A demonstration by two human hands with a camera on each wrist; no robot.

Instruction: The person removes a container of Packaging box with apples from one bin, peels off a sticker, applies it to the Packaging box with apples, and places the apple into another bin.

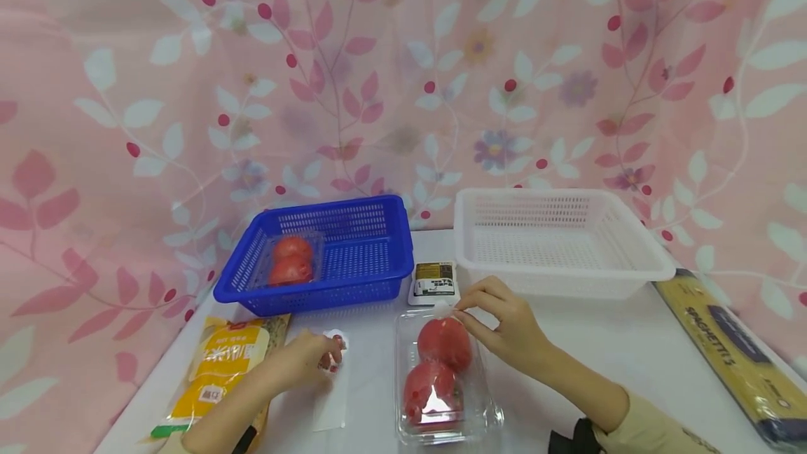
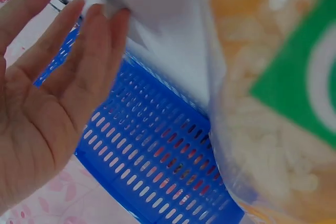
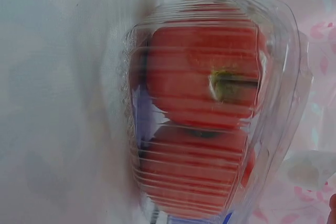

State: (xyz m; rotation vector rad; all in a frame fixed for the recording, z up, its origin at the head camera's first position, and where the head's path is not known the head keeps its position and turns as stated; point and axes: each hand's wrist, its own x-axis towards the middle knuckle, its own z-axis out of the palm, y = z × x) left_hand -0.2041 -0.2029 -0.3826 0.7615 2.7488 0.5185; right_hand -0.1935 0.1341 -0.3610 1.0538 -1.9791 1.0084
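In the head view, a clear plastic clamshell box (image 1: 403,377) with two round red fruits (image 1: 433,385) sits front centre. My right hand (image 1: 504,321) is at its far edge, thumb and index finger pinching a small white piece (image 1: 443,309). That whitish piece (image 3: 313,169) also shows beside the lid in the right wrist view, where a stem hollow is visible on one fruit (image 3: 210,77). Left of the box, my left hand (image 1: 307,361) has its fingertips over a white strip with red print (image 1: 332,408). In the left wrist view, the fingers of my left hand (image 2: 58,82) are extended.
A blue basket (image 1: 315,296) at back left holds another clear box of red fruits (image 1: 291,261). A white basket (image 1: 561,279) stands at back right. Between them lies a small labelled pack (image 1: 435,282). A yellow bag (image 1: 221,363) lies left; a spaghetti pack (image 1: 731,363) lies right.
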